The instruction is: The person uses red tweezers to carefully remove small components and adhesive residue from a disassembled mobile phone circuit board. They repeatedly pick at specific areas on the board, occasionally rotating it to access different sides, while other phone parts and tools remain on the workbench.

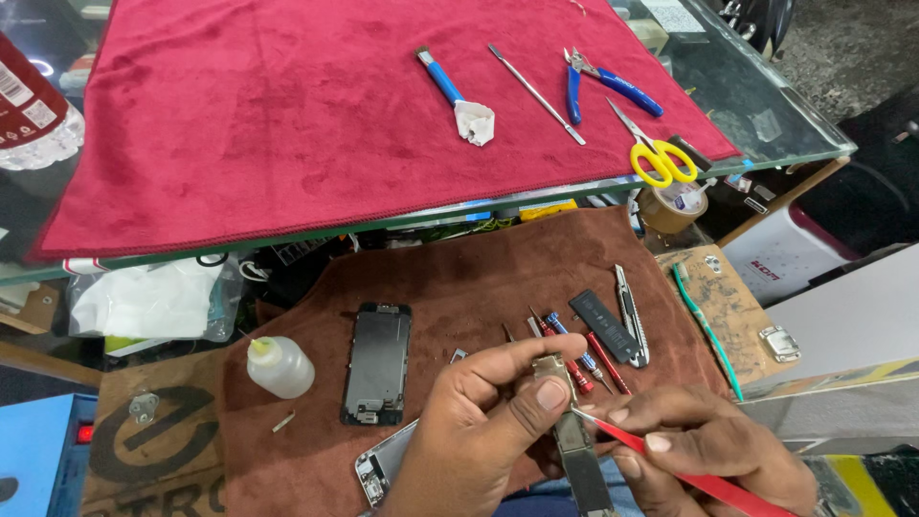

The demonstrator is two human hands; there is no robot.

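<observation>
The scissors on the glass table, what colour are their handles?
Yellow. The scissors have bright yellow handles, seen clearly in the head view.

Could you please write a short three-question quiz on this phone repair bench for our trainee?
1. True or false: the right hand holds a red-handled tool.
2. What does the left hand pinch? A) a small metal part B) scissors C) a brush
3. What lies on the brown cloth between the squeeze bottle and the left hand?

Key: 1 true; 2 A; 3 the dark phone screen assembly.
</observation>
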